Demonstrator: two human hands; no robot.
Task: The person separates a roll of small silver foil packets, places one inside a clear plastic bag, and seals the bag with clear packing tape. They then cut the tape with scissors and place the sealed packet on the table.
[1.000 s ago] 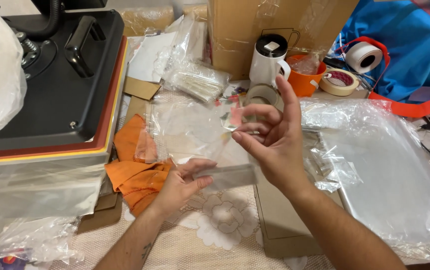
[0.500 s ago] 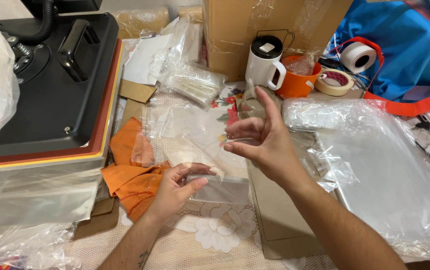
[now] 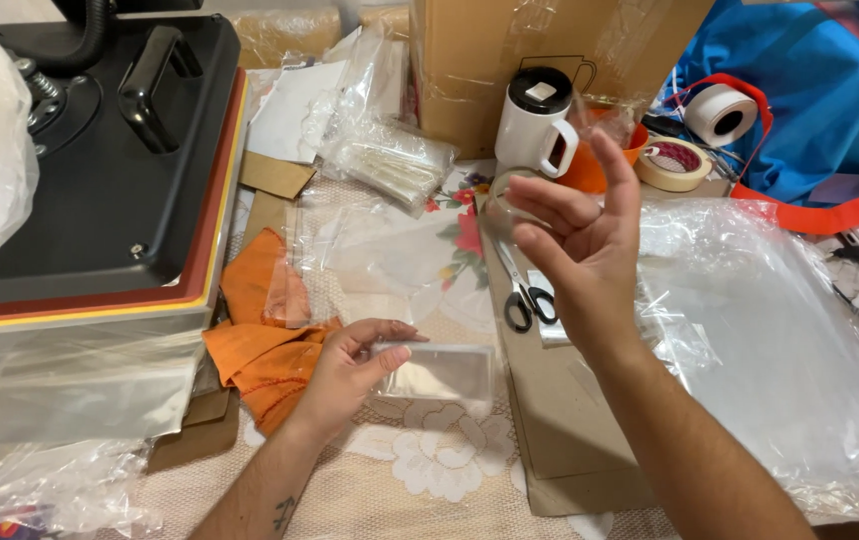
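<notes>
My left hand [image 3: 350,365] grips the left end of a small flat rectangular packet in clear plastic [image 3: 440,372], which lies low over the lace tablecloth. My right hand [image 3: 575,240] is raised above the table to the right of it, palm turned inward, fingers spread, with nothing visible in it. A pair of black-handled scissors [image 3: 525,295] lies just below and left of that hand. A loose clear plastic bag [image 3: 380,255] lies beyond the packet.
A black heat press [image 3: 100,170] fills the left. An orange cloth [image 3: 260,335] lies beside my left hand. At the back stand a white lidded mug [image 3: 535,125], a cardboard box [image 3: 550,50] and tape rolls [image 3: 677,165]. Clear plastic sheets [image 3: 780,340] cover the right; a cardboard sheet [image 3: 570,420] lies under my right forearm.
My right hand has let go of the plastic, lifted and spread its fingers. My left hand has brought the packet lower, toward the tablecloth.
</notes>
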